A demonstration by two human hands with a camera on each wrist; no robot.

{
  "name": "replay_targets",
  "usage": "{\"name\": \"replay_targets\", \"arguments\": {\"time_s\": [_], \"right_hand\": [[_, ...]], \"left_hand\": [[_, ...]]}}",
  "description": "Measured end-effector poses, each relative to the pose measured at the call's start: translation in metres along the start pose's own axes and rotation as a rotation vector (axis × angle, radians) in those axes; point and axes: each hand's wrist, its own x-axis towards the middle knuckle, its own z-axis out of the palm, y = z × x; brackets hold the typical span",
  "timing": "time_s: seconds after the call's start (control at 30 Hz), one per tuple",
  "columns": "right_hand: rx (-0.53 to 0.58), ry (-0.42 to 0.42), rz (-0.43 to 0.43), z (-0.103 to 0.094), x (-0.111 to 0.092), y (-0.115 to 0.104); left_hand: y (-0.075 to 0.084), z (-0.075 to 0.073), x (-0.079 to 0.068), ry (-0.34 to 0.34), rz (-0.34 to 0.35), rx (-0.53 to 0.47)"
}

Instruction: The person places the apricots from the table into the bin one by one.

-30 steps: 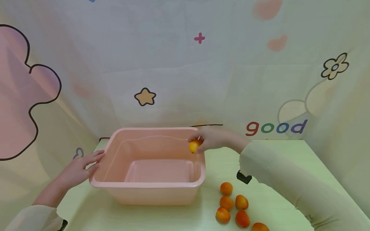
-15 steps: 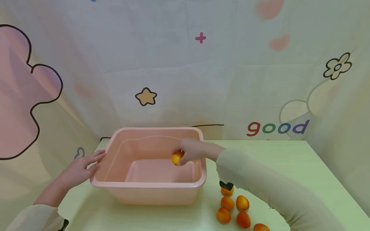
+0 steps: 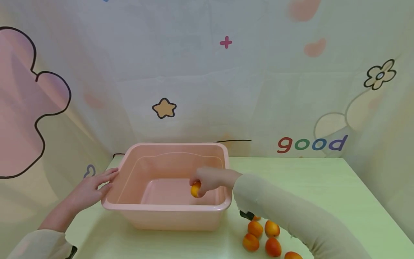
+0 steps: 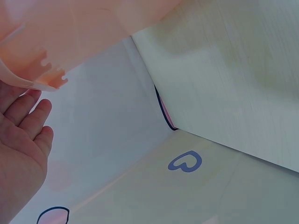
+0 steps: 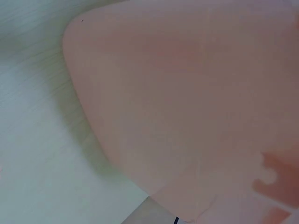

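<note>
A pink plastic basin (image 3: 174,218) stands on the pale green table. My right hand (image 3: 211,177) is inside it, low near the right wall, and pinches an orange-yellow apricot (image 3: 195,190) between thumb and fingers. At the left rim, my left hand (image 3: 86,189) rests its extended fingers against the basin. The left wrist view has that hand's fingers (image 4: 33,119) just beneath the basin's rim (image 4: 28,84). Only the outside of the basin (image 5: 163,102) fills most of the right wrist view; the right hand and apricot are hidden there.
Several apricots (image 3: 273,247) lie on the table (image 3: 310,187) right of the basin, partly under the right sleeve (image 3: 284,212), which covers most of one. A printed cloth (image 3: 200,90) hangs behind the table and along its sides.
My right hand has carried the apricot left and down, from above the basin's right rim to inside it. The left hand keeps its place at the left rim.
</note>
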Motion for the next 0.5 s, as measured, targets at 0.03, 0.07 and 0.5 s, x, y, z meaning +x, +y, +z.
{"name": "replay_targets", "arguments": {"time_s": [0.03,0.07,0.5], "right_hand": [[-0.005,-0.007,0.006,0.0009,0.0001,-0.0005],[-0.010,-0.011,0.012,0.0017,0.0002,-0.0008],[0.023,-0.055,0.133,0.0104,0.0044,-0.0007]], "left_hand": [[-0.0001,0.0001,0.0001,-0.001,-0.001,-0.001],[-0.0003,0.0003,0.0001,0.001,0.001,-0.002],[-0.0009,0.0012,0.0004,0.002,0.006,0.010]]}}
